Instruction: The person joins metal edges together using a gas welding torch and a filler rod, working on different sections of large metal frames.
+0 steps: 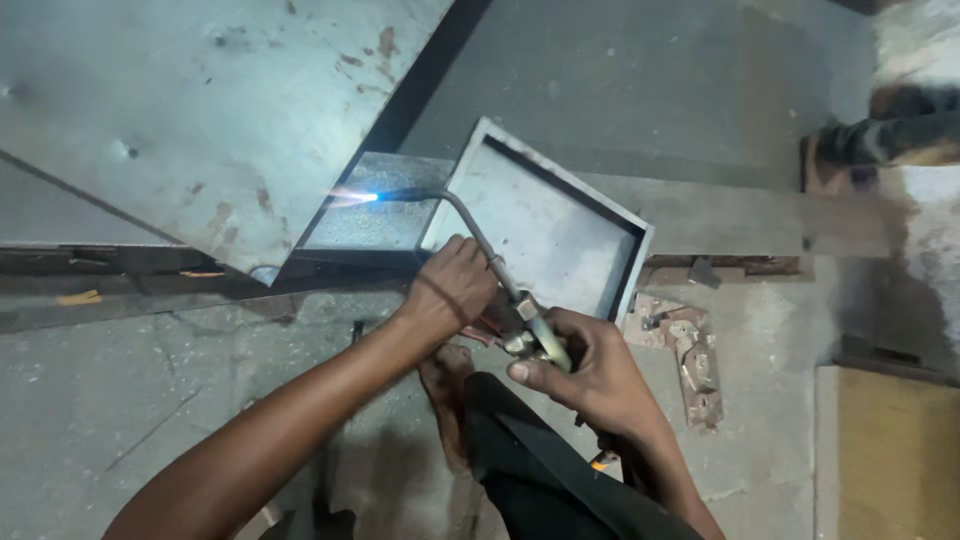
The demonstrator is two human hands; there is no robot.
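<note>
My right hand (585, 368) grips the brass handle of a gas torch (530, 325). The torch's thin bent neck runs up and left to a nozzle with a blue-white flame (352, 198) burning over a small grey metal plate (375, 215). My left hand (452, 290) is closed around the torch just ahead of the handle, at its valves. A shallow square metal tray (545, 225) lies tilted right behind the hands.
A large rust-spotted steel sheet (190, 110) covers the upper left. A long flat metal bar (750, 220) runs right from the tray. Small metal scraps (690, 355) lie on the concrete floor. My foot (445, 390) and dark trouser leg are below.
</note>
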